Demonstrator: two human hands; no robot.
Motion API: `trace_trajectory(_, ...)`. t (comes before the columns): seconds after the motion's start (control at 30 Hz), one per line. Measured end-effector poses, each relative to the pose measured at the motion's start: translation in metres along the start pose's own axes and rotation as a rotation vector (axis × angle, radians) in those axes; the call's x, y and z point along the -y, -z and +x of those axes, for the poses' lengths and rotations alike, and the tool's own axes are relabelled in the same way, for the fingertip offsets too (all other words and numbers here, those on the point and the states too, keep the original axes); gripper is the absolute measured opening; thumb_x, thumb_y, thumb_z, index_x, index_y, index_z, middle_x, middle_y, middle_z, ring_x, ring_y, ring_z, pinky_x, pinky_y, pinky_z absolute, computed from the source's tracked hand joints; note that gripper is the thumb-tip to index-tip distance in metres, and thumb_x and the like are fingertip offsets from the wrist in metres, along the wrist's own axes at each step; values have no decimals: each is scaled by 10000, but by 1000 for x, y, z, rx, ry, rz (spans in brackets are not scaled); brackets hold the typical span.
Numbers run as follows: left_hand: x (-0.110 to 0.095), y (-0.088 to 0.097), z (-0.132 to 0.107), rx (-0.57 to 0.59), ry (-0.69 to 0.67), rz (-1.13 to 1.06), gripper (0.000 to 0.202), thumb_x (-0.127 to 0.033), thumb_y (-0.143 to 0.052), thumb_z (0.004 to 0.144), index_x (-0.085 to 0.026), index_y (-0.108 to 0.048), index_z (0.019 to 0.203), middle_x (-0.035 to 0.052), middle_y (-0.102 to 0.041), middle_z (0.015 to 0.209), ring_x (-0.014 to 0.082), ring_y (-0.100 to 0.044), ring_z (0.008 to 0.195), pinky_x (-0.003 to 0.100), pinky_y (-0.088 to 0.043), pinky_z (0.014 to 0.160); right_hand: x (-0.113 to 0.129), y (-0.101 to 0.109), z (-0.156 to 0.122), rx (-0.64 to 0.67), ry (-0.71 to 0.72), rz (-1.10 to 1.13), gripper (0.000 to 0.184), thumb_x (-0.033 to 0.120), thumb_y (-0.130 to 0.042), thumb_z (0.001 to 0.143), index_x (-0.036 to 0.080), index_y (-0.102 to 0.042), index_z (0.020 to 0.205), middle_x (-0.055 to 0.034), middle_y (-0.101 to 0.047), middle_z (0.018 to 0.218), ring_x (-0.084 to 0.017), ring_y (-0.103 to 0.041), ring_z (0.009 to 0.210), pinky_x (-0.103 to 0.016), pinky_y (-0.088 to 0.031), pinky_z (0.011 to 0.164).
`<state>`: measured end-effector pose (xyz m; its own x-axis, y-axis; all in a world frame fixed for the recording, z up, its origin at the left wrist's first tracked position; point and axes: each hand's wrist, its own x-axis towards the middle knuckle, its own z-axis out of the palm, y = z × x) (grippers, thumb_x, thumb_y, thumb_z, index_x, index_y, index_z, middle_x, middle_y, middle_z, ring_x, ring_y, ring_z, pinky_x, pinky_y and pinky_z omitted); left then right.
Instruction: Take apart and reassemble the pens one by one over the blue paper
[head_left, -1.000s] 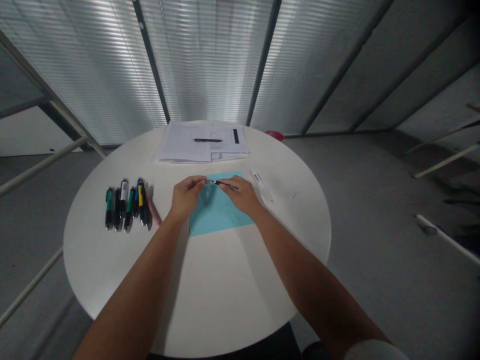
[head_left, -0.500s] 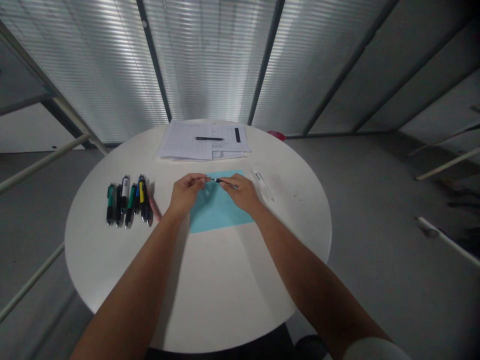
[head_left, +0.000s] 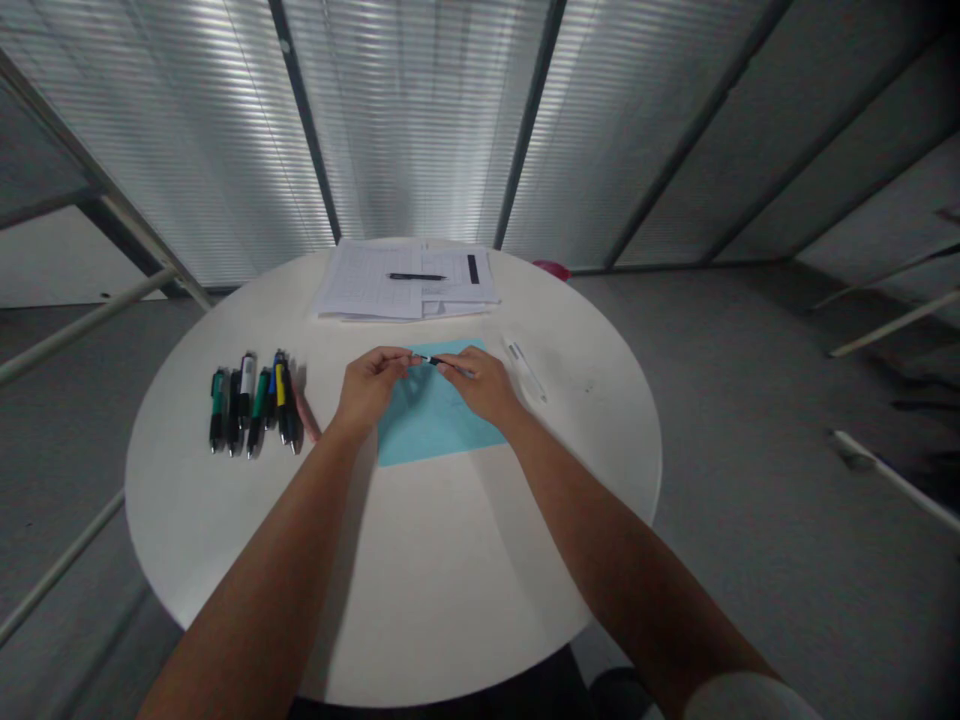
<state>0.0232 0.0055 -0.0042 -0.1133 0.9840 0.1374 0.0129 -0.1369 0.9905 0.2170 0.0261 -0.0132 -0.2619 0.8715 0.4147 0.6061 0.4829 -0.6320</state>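
Observation:
Both my hands meet over a light blue sheet of paper (head_left: 439,425) in the middle of the round white table. With thumb and fingers closed, my right hand (head_left: 484,382) grips a slim dark pen (head_left: 433,360) that has a pale band near its thin tip. The tip points left to my left hand (head_left: 369,385), whose thumb and forefinger pinch at that end; exactly what lies between them is too small to make out. A clear-and-white pen (head_left: 527,370) lies just right of my right hand. Faint marks show on the blue sheet.
Several pens (head_left: 255,405) in green, black, white and yellow lie side by side on the left, with a pinkish pen-like stick (head_left: 306,412) beside them. At the back, a black pen (head_left: 417,276) rests on a stack of printed papers (head_left: 367,285). Blinds (head_left: 420,130) hang behind the table.
My hands keep the same pinch, and the pen's dark body shows slightly less beyond my right fingers. The view has shifted a little; the things on the table have not moved.

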Motion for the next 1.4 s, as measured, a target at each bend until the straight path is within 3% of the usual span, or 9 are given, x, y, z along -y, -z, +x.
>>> trace_trajectory(0.5,1,0,1,22,-4,28,186,-322,-718,748,-186,-740,874,96,-761,894,202,-677,799,381,-530,809,4,1,-2,61,0,-74,252,399,-600,929,344,-750,1124,-16,-674,911,-153,-621,830,-280,-460,740)
trace_trajectory(0.87,2,0,0,105,-84,250,225,-366,-687,773,-166,-763,843,58,-738,812,186,-642,759,315,-483,746,1,-3,-1,29,86,-71,236,316,-649,904,319,-753,1116,-21,-651,947,-134,-614,829,-266,-480,778)
trace_trajectory(1.07,7,2,2,81,-49,104,359,-340,-741,735,-172,-679,1046,23,-708,764,151,-627,694,282,-466,679,4,-2,-1,20,53,42,237,319,-644,907,255,-749,1109,-41,-660,974,-135,-622,868,-250,-500,773)
trace_trajectory(1.23,7,1,1,89,-18,117,226,-347,-732,738,-153,-674,839,44,-700,764,145,-614,692,271,-446,654,6,-1,-1,36,51,51,215,290,-646,903,276,-754,1088,-36,-669,978,-133,-619,865,-255,-502,772)
trace_trajectory(1.4,4,0,0,129,-18,121,235,-349,-736,726,-152,-680,842,39,-687,751,149,-606,692,277,-444,664,7,-1,-1,42,59,63,211,281,-651,899,266,-754,1083,-40,-677,988,-136,-626,890,-262,-509,799)
